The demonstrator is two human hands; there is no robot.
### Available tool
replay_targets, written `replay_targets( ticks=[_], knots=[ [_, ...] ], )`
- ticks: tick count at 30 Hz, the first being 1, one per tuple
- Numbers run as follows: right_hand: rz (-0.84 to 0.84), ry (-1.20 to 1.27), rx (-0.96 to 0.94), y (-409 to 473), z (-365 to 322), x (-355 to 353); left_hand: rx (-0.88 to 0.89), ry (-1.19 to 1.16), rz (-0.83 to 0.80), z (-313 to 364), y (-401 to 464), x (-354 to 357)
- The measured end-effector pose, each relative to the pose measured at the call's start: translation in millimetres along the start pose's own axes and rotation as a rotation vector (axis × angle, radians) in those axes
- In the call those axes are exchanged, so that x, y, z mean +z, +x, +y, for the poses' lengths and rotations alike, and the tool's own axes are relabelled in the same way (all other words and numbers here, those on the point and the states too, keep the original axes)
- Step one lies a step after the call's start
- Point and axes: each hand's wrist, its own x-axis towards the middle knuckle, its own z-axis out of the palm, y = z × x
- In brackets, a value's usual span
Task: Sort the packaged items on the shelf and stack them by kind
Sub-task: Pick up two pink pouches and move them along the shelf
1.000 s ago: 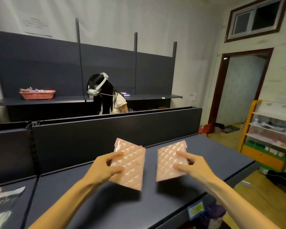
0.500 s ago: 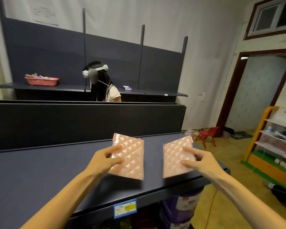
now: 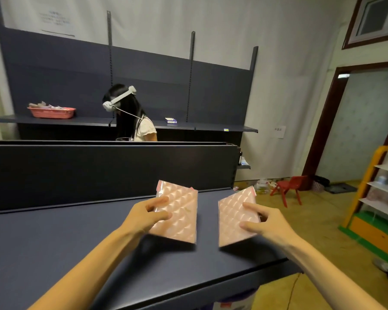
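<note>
Left hand (image 3: 147,217) is gripping one pink quilted flat packet (image 3: 179,214), right hand (image 3: 267,222) its twin (image 3: 235,217), over the dark shelf (image 3: 54,242); nothing stacked yet.

Both bare forearms come in from the bottom edge, the left from about 7 o'clock, the right from about 5 o'clock, angling toward the middle. The left hand (image 3: 147,217) pinches a flat pink quilted-pattern packet (image 3: 177,214), thumb on top. The right hand (image 3: 268,223) grips a matching pink quilted packet (image 3: 235,217) the same way, at 3 o'clock of the left one.
</note>
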Motion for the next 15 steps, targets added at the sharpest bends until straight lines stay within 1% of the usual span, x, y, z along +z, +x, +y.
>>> replay_targets(
  ticks=[6,12,15],
  knots=[
    [-0.044,-0.081,0.015,65.7,22.5,-20.9,0.009,0.015,0.015,5.5,49.7,39.6],
    [-0.136,-0.046,-0.019,108.8,51.0,-31.1,-0.015,-0.018,0.067,6.6,72.1,61.0],
    [-0.155,-0.081,-0.041,128.9,67.0,-36.7,-0.042,-0.011,0.104,6.7,78.0,72.6]
  ],
)
